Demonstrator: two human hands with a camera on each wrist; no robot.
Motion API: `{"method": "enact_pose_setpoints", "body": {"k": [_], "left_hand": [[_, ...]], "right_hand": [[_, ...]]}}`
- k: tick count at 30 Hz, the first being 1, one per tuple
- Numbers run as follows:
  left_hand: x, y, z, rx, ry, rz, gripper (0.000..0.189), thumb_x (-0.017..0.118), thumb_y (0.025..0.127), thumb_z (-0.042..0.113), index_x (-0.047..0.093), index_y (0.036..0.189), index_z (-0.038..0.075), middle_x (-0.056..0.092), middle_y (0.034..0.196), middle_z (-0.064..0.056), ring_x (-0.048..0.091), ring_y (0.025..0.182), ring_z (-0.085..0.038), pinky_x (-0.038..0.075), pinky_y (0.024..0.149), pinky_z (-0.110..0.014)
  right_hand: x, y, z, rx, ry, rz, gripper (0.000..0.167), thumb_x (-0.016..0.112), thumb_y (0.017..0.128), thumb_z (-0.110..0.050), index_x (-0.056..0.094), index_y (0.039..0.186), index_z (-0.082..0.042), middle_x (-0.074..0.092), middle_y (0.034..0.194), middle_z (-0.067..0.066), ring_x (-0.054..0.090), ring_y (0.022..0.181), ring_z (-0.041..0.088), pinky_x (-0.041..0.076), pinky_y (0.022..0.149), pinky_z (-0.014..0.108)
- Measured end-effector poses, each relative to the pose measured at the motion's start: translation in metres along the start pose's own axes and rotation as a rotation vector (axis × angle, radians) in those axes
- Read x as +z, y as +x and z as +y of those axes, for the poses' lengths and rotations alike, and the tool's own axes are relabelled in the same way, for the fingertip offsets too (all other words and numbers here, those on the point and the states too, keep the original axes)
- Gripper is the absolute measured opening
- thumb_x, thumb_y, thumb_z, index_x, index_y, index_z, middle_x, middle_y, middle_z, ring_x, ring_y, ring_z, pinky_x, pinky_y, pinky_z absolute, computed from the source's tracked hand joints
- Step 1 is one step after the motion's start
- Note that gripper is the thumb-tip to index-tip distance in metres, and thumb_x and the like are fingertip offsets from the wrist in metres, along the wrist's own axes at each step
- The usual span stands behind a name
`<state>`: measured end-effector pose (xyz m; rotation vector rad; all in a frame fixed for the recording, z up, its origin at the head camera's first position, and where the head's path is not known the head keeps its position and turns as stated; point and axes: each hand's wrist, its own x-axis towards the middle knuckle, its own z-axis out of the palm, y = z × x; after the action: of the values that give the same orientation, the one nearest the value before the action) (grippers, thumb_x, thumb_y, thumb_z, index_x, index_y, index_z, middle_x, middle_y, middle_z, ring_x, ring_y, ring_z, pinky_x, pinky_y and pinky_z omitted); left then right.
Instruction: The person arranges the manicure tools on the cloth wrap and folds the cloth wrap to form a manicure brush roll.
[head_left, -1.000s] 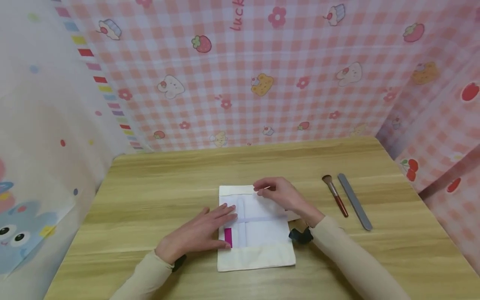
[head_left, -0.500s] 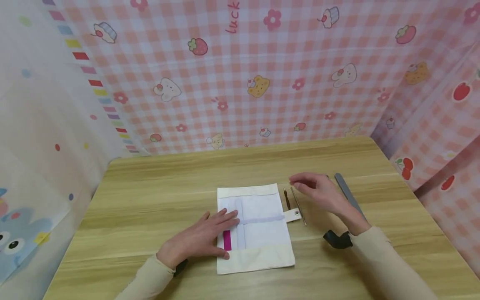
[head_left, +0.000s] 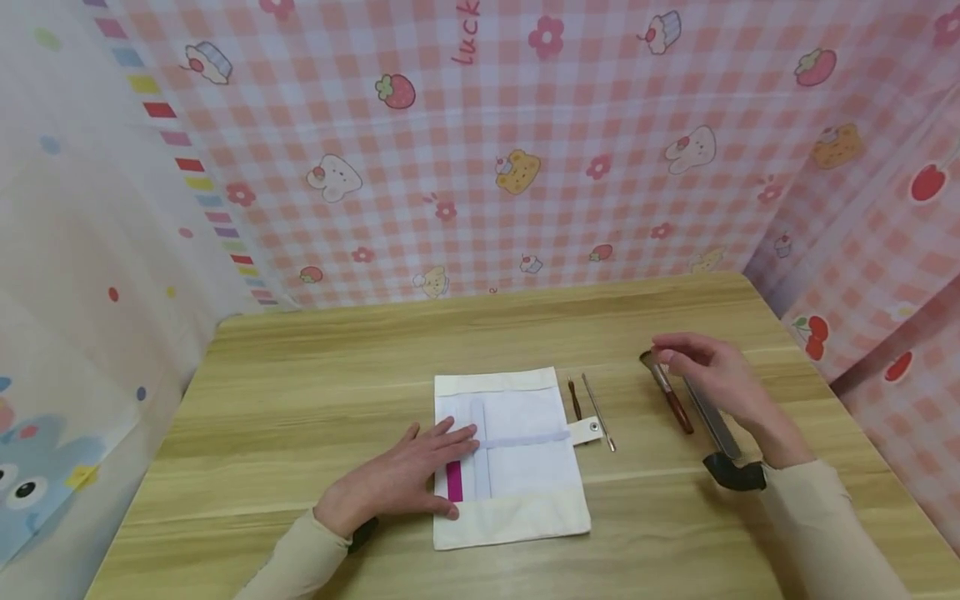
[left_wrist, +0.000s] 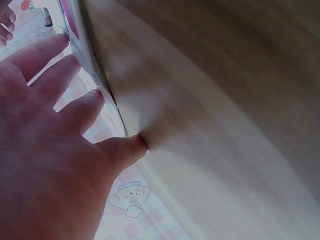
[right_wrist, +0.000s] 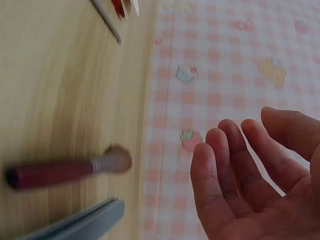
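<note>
A white cloth case (head_left: pixel 525 467) with sewn pockets lies spread flat on the wooden table. A magenta strip (head_left: pixel 454 482) shows at its left side. My left hand (head_left: pixel 397 479) rests on the case's left edge, fingers straight and spread. Over at the right, my right hand (head_left: pixel 720 383) hovers above a grey nail file (head_left: pixel 716 425) and overlaps its upper end in the head view. Its fingers are loosely bent and hold nothing, as the right wrist view shows. Beside the file lies a makeup brush (head_left: pixel 669 396), with a red-brown handle (right_wrist: pixel 55 173) and brown bristles.
A strap (head_left: pixel 587 430) with a metal snap sticks out from the case's right side. A short brown-handled tool (head_left: pixel 574 400) and a thin metal stick (head_left: pixel 597 412) lie there. Pink checked cloth (head_left: pixel 450 150) hangs behind the table (head_left: pixel 337 358).
My right hand has moved right, from over the case's top, past the thin tools, to the brush and nail file. The left hand stays on the case.
</note>
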<state>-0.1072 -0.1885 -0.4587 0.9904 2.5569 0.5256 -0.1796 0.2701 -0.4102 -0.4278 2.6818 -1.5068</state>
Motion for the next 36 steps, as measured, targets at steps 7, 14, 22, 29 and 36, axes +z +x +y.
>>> {"method": "enact_pose_setpoints", "body": {"k": [7, 14, 22, 29, 36], "left_hand": [[0.0, 0.002, -0.001, -0.001, -0.001, -0.006, 0.089, 0.08, 0.088, 0.046, 0.039, 0.161, 0.016, 0.027, 0.17, 0.003, 0.015, 0.158, -0.031, 0.015, 0.119, -0.07], [0.001, 0.0, -0.003, 0.006, -0.02, -0.004, 0.089, 0.081, 0.088, 0.045, 0.039, 0.161, 0.015, 0.027, 0.17, 0.001, 0.015, 0.158, -0.032, 0.014, 0.118, -0.072], [0.001, 0.0, -0.003, 0.009, -0.036, -0.004, 0.089, 0.081, 0.088, 0.044, 0.04, 0.161, 0.014, 0.027, 0.17, 0.001, 0.015, 0.158, -0.033, 0.012, 0.118, -0.072], [-0.001, 0.001, -0.002, 0.0, -0.051, -0.01, 0.089, 0.081, 0.088, 0.043, 0.039, 0.161, 0.014, 0.027, 0.171, 0.0, 0.013, 0.158, -0.033, 0.01, 0.118, -0.072], [0.0, 0.001, -0.002, 0.004, -0.048, -0.006, 0.089, 0.082, 0.087, 0.043, 0.04, 0.16, 0.013, 0.028, 0.17, 0.0, 0.015, 0.158, -0.034, 0.011, 0.118, -0.072]], "right_hand": [[-0.021, -0.002, 0.02, 0.036, 0.033, 0.028, 0.042, 0.06, 0.107, -0.021, 0.059, 0.139, 0.006, 0.069, 0.128, 0.007, 0.067, 0.104, 0.001, 0.051, 0.085, 0.012], [-0.03, -0.004, 0.037, 0.12, 0.034, -0.003, 0.049, 0.057, 0.108, -0.024, 0.052, 0.144, 0.008, 0.057, 0.139, 0.03, 0.066, 0.105, 0.0, 0.053, 0.085, 0.014], [-0.04, -0.006, 0.055, 0.228, 0.025, -0.041, 0.057, 0.058, 0.108, -0.03, 0.047, 0.148, 0.008, 0.054, 0.142, 0.033, 0.067, 0.105, 0.001, 0.053, 0.085, 0.015], [-0.044, -0.006, 0.062, 0.278, -0.035, -0.098, 0.06, 0.059, 0.107, -0.035, 0.047, 0.149, 0.005, 0.056, 0.142, 0.03, 0.065, 0.112, 0.013, 0.054, 0.085, 0.019], [-0.042, -0.007, 0.07, 0.307, -0.043, -0.122, 0.063, 0.062, 0.105, -0.037, 0.048, 0.148, 0.006, 0.058, 0.139, 0.029, 0.067, 0.111, 0.019, 0.055, 0.084, 0.019]]}}
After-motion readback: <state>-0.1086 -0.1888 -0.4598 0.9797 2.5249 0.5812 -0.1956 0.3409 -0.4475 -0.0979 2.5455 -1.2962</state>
